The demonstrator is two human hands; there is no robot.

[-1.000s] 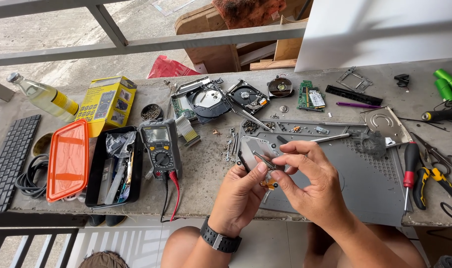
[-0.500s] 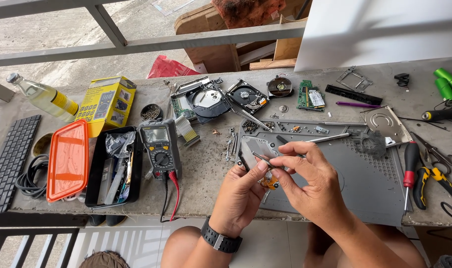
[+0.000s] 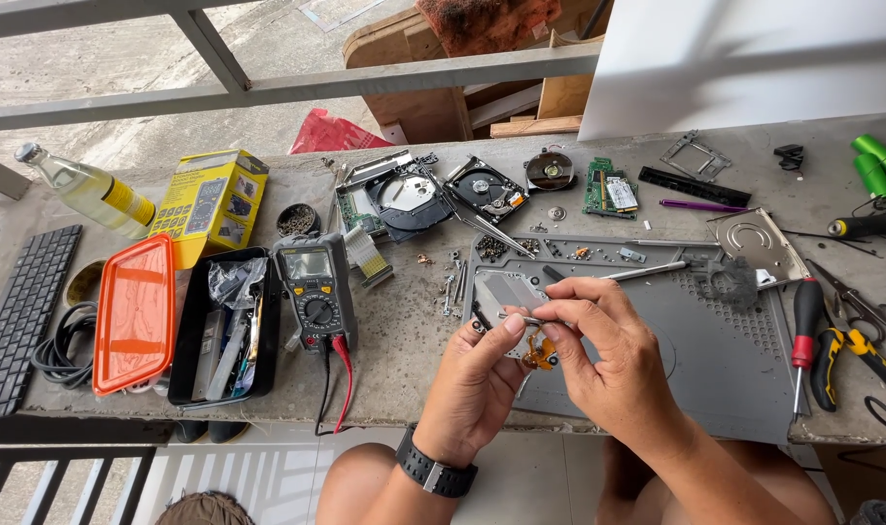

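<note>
Over the grey work mat [image 3: 715, 360] at the near edge of the tabletop [image 3: 404, 335], my left hand [image 3: 477, 384] and my right hand [image 3: 608, 355] meet. Both are pinched shut on a small metal part with an orange flex ribbon [image 3: 538, 348]: my left thumb and forefinger grip it from the left, my right fingertips from the right, with the ribbon curling just below them. I cannot tell the part's exact shape, since my fingers cover most of it. A black wristwatch [image 3: 435, 472] sits on my left wrist.

Just behind my hands, on the mat's left end, lies an opened silver drive casing [image 3: 501, 290], with loose screws [image 3: 491, 248] scattered past it. Right of the mat lie a red-handled screwdriver [image 3: 805, 316] and yellow-handled pliers [image 3: 851, 355]. Left of the mat stands a multimeter [image 3: 314, 292] with red and black leads hanging over the edge; left of that sit a black box of tools [image 3: 219, 335], an orange lid [image 3: 134, 311] and a black keyboard [image 3: 20, 316]. Beyond the mat lie two opened disk drives [image 3: 433, 194] and a green circuit board [image 3: 608, 190].
</note>
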